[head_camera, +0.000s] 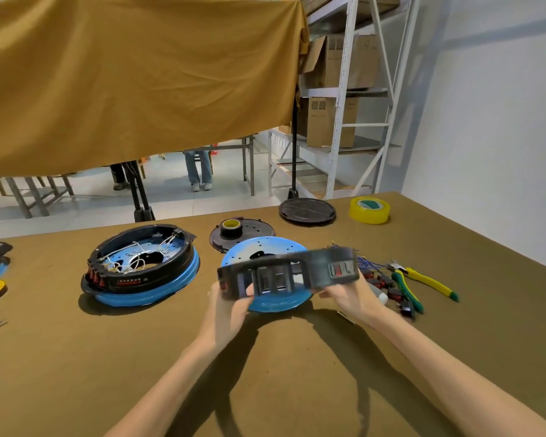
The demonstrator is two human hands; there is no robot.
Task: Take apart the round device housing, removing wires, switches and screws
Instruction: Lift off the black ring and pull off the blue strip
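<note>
Both hands, left hand (226,305) and right hand (349,293), grip the black ring (289,274) above the blue plate (265,257); blurred, it might slip and drop.

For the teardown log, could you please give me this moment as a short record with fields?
held part: black housing ring, lifted above the blue disc, motion-blurred
left hand: grips the ring's left end
right hand: grips the ring's right end
still assembled: second housing at left, wires inside
removed parts: switches and wires at right
tools: yellow-green pliers
also on table: yellow tape roll
</note>
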